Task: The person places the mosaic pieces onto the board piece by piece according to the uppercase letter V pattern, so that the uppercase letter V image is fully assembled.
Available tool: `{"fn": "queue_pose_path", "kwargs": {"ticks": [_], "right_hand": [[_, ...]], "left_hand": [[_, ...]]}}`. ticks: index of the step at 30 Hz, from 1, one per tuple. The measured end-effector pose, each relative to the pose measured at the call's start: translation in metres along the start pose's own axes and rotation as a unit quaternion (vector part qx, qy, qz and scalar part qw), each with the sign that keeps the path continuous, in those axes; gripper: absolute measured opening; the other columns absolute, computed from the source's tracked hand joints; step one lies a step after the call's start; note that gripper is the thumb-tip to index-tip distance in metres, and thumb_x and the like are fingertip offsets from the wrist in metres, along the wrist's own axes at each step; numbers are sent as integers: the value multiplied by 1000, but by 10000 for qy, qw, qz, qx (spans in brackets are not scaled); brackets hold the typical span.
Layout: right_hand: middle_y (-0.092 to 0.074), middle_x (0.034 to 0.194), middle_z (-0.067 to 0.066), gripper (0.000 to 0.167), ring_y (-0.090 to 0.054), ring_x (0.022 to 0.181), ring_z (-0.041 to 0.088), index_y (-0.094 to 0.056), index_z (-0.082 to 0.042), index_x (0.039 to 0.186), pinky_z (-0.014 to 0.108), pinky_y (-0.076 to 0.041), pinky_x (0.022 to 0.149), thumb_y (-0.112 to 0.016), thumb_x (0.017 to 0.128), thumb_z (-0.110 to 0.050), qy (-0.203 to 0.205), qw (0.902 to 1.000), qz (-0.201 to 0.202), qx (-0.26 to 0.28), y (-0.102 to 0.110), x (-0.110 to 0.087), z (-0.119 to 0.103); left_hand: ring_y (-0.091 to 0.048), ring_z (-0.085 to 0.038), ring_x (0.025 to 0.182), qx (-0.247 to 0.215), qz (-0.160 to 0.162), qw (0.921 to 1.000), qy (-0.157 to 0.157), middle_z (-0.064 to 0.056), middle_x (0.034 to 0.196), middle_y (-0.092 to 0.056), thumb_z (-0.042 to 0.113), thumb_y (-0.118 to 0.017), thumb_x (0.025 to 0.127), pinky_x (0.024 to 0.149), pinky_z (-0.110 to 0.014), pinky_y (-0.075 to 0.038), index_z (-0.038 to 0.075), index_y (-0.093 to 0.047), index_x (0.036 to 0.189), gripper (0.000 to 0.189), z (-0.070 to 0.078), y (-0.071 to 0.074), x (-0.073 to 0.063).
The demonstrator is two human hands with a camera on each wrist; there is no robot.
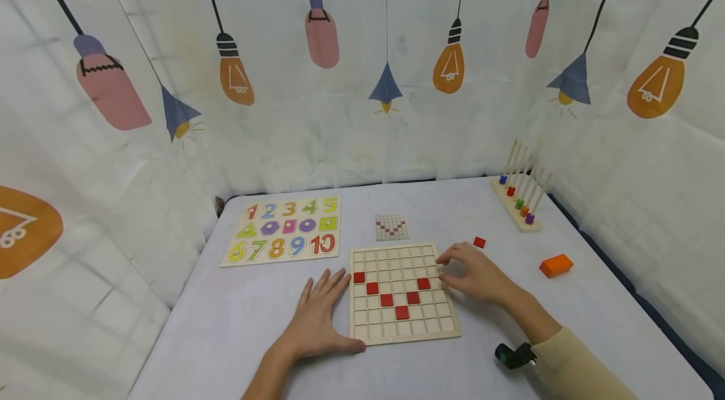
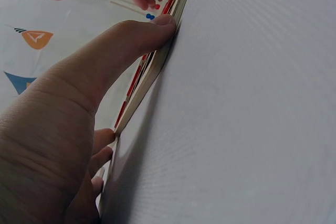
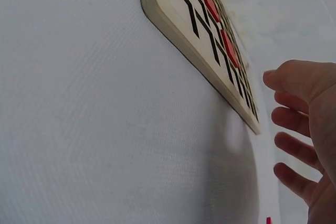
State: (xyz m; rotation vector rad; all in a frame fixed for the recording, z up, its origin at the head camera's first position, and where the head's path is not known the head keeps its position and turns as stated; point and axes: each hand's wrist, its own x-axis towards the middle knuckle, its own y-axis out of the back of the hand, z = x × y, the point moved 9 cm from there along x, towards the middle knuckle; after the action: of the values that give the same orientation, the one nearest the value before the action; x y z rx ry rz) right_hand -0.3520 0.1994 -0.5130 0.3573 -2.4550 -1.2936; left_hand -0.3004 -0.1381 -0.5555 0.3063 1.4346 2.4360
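A square wooden grid board [image 1: 374, 332] lies on the table, with several red square tiles [image 1: 401, 312] set in its cells in a V shape. Along the board's left side rests my left hand [image 1: 320, 318], fingers spread. Its thumb [image 2: 152, 31] touches the near left corner and its fingertips meet the edge farther up. Beside the board's far right side hovers my right hand [image 1: 476, 271]. In the right wrist view its fingers [image 3: 294, 121] are loosely bent, apart from the board, and nothing shows between them. A loose red tile [image 1: 479, 241] lies just beyond that hand.
Behind the board lies a small pattern card [image 1: 391, 235] showing a red V. A number and shape puzzle board [image 1: 232, 260] is at the back left. At right are an orange block [image 1: 556, 265] and a pegged rack [image 1: 527, 227] with coloured beads. Printed curtains surround the table.
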Motion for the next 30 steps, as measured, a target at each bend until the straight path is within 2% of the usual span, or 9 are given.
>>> {"fn": "queue_pose_path", "kwargs": {"ticks": [8, 14, 19, 25, 30], "right_hand": [[-74, 120, -9, 32, -64, 117, 14, -79, -22, 128, 49, -62, 107, -88, 97, -25, -131, 9998, 125, 34, 9, 2, 16], [-76, 118, -1, 30, -65, 118, 23, -79, -15, 127, 57, -59, 110, -87, 98, -19, -70, 9994, 335, 32, 22, 3, 28], [-76, 120, 1, 31, -65, 119, 26, -79, -15, 128, 61, -58, 111, -86, 99, -21, -263, 9989, 387, 72, 30, 2, 42], [-75, 121, 3, 32, -62, 116, 26, -78, -14, 131, 58, -59, 108, -85, 100, -21, -533, 9974, 493, 19, 39, 0, 62], [-74, 120, 4, 31, -63, 120, 29, -77, -11, 130, 61, -57, 113, -84, 101, -21, -741, 9956, 557, 110, 40, -4, 82]], "left_hand": [[-17, -33, 175, 19, 11, 10000, -28, 5, 185, -30, 93, -86, 55, 140, -70, -5, 28, -37, 176, 146, -1, 0, 1], [-16, -33, 175, 4, -22, 10000, 0, 5, 185, -30, 93, -86, 56, 140, -70, -4, 28, -36, 176, 145, -1, -1, 1], [-16, -33, 175, -3, -23, 10000, 6, 5, 185, -31, 93, -86, 56, 140, -70, -4, 28, -36, 176, 145, -1, 0, 0], [-17, -33, 175, 19, -3, 10000, -14, 5, 185, -30, 93, -86, 56, 140, -69, -4, 28, -36, 176, 145, -1, 0, 0], [-17, -33, 175, 6, 8, 10000, -22, 5, 185, -31, 92, -87, 55, 140, -69, -4, 27, -36, 176, 146, -1, 0, 0]]}}
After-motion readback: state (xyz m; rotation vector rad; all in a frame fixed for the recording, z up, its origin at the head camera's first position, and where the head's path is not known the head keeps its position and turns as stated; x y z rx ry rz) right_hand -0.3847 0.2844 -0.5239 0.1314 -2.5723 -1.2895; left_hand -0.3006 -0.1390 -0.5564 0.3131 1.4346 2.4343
